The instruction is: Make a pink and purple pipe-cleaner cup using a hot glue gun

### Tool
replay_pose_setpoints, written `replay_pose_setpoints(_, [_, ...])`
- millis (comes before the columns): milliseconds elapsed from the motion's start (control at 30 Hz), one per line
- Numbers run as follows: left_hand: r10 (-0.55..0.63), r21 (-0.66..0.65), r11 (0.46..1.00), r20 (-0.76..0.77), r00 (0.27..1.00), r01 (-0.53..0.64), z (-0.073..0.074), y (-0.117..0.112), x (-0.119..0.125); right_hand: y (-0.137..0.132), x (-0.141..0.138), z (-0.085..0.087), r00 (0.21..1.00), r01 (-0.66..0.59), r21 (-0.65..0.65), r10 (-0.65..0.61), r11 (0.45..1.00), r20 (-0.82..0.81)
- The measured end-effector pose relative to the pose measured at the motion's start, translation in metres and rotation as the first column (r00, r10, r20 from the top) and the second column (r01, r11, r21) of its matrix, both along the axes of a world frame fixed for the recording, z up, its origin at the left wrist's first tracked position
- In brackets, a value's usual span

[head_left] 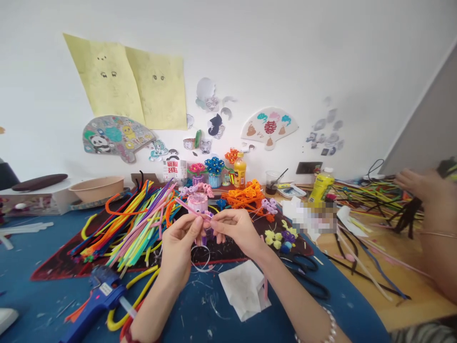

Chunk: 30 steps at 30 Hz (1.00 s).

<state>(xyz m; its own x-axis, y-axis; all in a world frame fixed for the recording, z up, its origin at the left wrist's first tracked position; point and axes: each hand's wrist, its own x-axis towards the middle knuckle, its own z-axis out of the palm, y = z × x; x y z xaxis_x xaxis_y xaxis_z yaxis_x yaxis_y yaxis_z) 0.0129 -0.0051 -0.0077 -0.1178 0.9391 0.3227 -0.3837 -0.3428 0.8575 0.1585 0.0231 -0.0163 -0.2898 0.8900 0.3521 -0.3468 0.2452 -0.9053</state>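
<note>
The left hand [178,240] and right hand [238,228] together pinch a pink pipe cleaner [185,206] above the dark mat [59,267]; bundled stems [139,224] crowd left, scissors [307,277] right; bare blue tabletop [193,309] lies near, curved edge right.

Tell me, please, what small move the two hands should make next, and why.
I would probably have the right hand bend the pink fuzzy stem slightly while the left hand steadies it, since both seem to pinch it close together and one straight end juts out past the left hand.
</note>
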Motion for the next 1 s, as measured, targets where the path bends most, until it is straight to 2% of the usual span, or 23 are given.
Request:
replay_pose_setpoints(100, [0.106,-0.034,0.994,0.065,0.992,-0.104,0.003,0.001,-0.003,0.006,0.009,0.000,0.985,0.003,0.025,-0.007,1.000,0.175])
replay_pose_setpoints(167, [0.160,-0.049,0.987,0.123,0.979,-0.155,0.005,0.002,-0.005,0.013,0.015,-0.003,0.968,0.056,0.031,-0.062,0.998,0.243])
replay_pose_setpoints(267, [0.200,-0.075,0.979,0.227,0.953,-0.188,0.008,0.003,-0.008,0.024,0.021,-0.011,0.953,0.152,0.035,-0.156,0.988,0.259])
replay_pose_setpoints(333, [0.205,-0.102,0.978,0.273,0.940,-0.183,0.009,0.003,-0.009,0.026,0.021,-0.015,0.951,0.175,0.029,-0.177,0.984,0.253])
replay_pose_setpoints(467, [0.178,-0.134,0.980,0.258,0.950,-0.147,0.006,0.003,-0.006,0.016,0.004,-0.014,0.968,0.068,0.023,-0.072,0.997,0.240])
replay_pose_setpoints(533, [0.167,-0.136,0.981,0.230,0.959,-0.138,0.004,0.002,-0.003,0.008,-0.007,-0.010,0.987,0.018,0.024,-0.021,1.000,0.161])
replay_pose_setpoints(600, [0.153,-0.135,0.983,0.210,0.966,-0.126,0.002,0.002,-0.001,0.002,-0.016,-0.008,0.998,0.008,-0.025,-0.010,1.000,-0.062])
replay_pose_setpoints(700, [0.086,-0.133,0.989,0.215,0.973,-0.058,-0.001,0.002,0.000,0.001,-0.021,-0.008,0.951,0.013,-0.130,-0.052,0.991,-0.304])
replay_pose_setpoints(867, [-0.100,-0.113,0.986,0.202,0.974,0.125,-0.004,0.002,-0.001,0.008,-0.016,-0.013,0.921,0.038,-0.183,-0.106,0.982,-0.375])
replay_pose_setpoints(1000, [-0.200,-0.095,0.971,0.185,0.962,0.220,-0.005,-0.001,0.001,0.008,-0.012,-0.011,0.924,0.046,-0.176,-0.108,0.983,-0.366])
